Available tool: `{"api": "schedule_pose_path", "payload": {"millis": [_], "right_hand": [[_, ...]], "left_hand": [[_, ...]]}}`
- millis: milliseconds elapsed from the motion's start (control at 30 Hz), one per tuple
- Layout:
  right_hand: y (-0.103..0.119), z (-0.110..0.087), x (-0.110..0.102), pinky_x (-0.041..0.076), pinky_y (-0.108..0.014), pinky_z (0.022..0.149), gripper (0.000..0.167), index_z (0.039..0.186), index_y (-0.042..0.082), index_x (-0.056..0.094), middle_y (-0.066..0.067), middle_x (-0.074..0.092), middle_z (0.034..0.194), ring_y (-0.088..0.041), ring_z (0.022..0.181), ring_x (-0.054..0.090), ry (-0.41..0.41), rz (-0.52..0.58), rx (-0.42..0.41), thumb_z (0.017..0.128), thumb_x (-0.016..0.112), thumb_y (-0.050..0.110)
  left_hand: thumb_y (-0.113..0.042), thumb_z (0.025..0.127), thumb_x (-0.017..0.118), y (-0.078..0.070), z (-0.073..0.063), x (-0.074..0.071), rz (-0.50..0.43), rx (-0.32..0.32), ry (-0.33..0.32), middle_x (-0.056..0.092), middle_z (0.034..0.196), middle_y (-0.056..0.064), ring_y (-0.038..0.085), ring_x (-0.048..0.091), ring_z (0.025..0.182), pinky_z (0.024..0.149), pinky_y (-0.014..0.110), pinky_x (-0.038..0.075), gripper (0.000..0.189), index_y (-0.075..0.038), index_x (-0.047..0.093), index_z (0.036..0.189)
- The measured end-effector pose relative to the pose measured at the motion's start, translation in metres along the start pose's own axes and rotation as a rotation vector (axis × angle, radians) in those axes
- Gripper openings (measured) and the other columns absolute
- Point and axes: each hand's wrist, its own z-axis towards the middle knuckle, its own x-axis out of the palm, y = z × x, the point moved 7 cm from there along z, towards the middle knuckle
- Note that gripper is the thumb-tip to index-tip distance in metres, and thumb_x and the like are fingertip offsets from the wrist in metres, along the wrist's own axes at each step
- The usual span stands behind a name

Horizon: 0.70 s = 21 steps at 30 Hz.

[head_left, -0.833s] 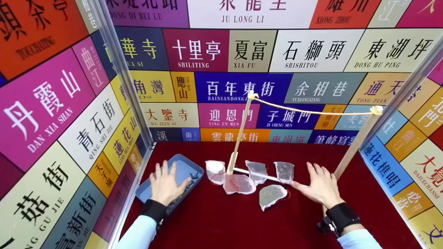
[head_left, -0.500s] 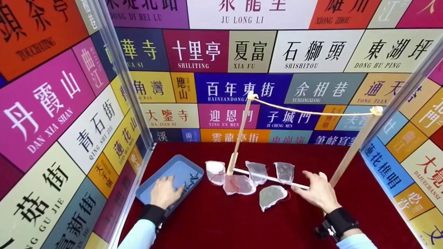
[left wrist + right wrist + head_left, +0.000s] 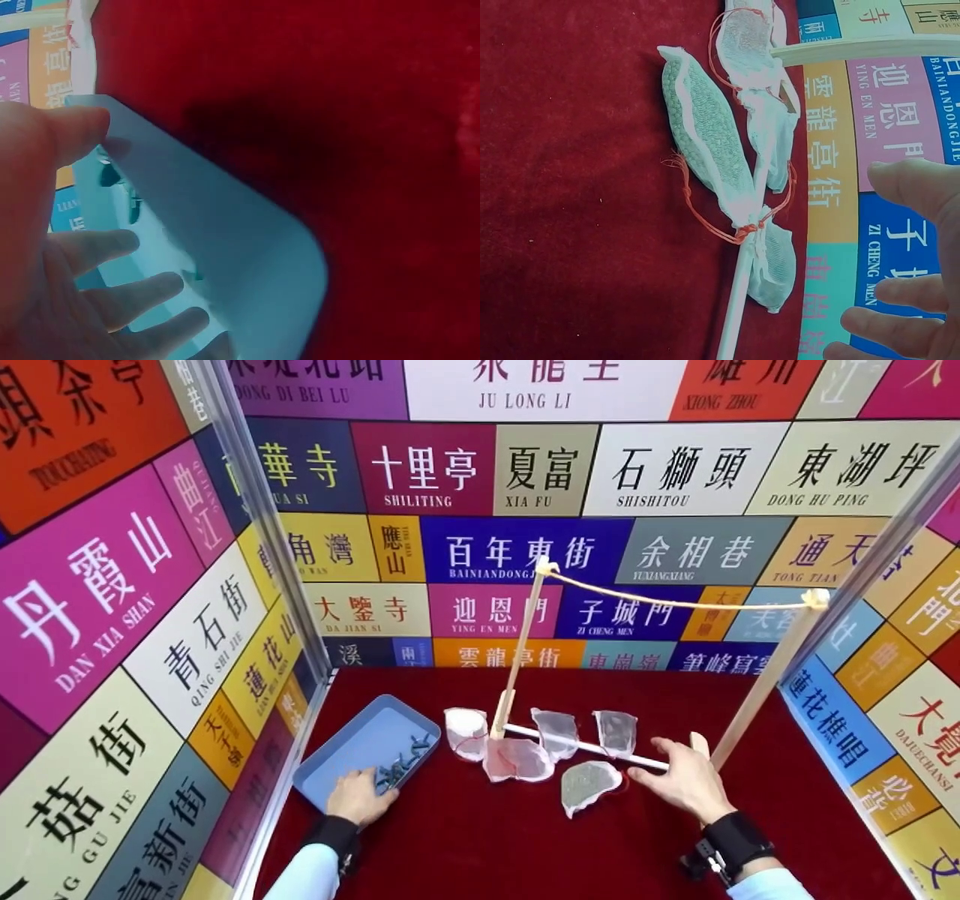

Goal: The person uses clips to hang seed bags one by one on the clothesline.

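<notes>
My left hand (image 3: 361, 796) is at the near rim of a blue tray (image 3: 341, 739). In the left wrist view its thumb lies along the tray's outer wall, while the other fingers stretch spread and fairly straight over the inside. Small dark teal pieces (image 3: 405, 761), too small to name surely, lie in the tray. A wooden frame has two upright posts (image 3: 523, 652), a cord (image 3: 675, 604) across their tops and a white rod (image 3: 596, 746) low down. Over the rod's right end hovers my right hand (image 3: 690, 781), fingers spread and holding nothing in the right wrist view.
Several small mesh pouches with red strings lie around the rod, among them a white pouch (image 3: 466, 727), a pink pouch (image 3: 521, 759) and a grey-green pouch (image 3: 589, 787). Dark red cloth (image 3: 525, 847) covers the table. Printed panels (image 3: 525, 547) wall in the back and sides.
My left hand has drawn back from over the tray's middle to its near rim. My right hand has come slightly left and lower, nearer the rod's end. The tray stays in about the same place.
</notes>
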Motion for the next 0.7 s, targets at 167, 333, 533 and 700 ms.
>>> {"api": "schedule_pose_path", "payload": {"millis": [167,333,533,700], "right_hand": [[0.002,-0.002,0.001,0.058,-0.064,0.101,0.081,0.144,-0.004,0.071,-0.023,0.078,0.138,-0.047,0.143,0.043,0.010,-0.001,0.003,0.087,0.092,0.050],[0.002,-0.002,0.002,0.060,-0.063,0.098,0.080,0.144,-0.004,0.071,-0.023,0.078,0.140,-0.048,0.144,0.044,0.027,-0.007,0.004,0.088,0.091,0.050],[0.000,-0.002,0.003,0.062,-0.063,0.093,0.080,0.145,-0.003,0.070,-0.024,0.076,0.142,-0.049,0.143,0.051,0.039,-0.010,0.011,0.088,0.091,0.050],[-0.001,-0.003,0.004,0.062,-0.063,0.091,0.078,0.144,-0.002,0.070,-0.026,0.076,0.140,-0.055,0.146,0.050,0.045,-0.014,0.008,0.088,0.091,0.048]], "left_hand": [[-0.041,0.097,0.083,0.000,-0.002,-0.001,0.014,0.007,-0.016,0.076,0.129,0.029,0.052,0.073,0.118,0.100,0.069,0.061,0.053,-0.002,0.079,0.132],[-0.040,0.095,0.085,-0.007,-0.001,-0.005,0.024,0.014,-0.039,0.079,0.096,0.015,0.036,0.076,0.086,0.073,0.056,0.060,0.030,-0.010,0.083,0.094],[-0.036,0.095,0.088,-0.010,0.000,-0.006,0.053,0.001,0.004,0.078,0.084,0.010,0.031,0.072,0.077,0.065,0.050,0.056,0.029,-0.013,0.079,0.080],[-0.036,0.092,0.092,-0.006,0.002,-0.007,0.037,-0.032,0.025,0.083,0.097,0.013,0.036,0.076,0.089,0.076,0.056,0.061,0.028,-0.009,0.086,0.101]]}}
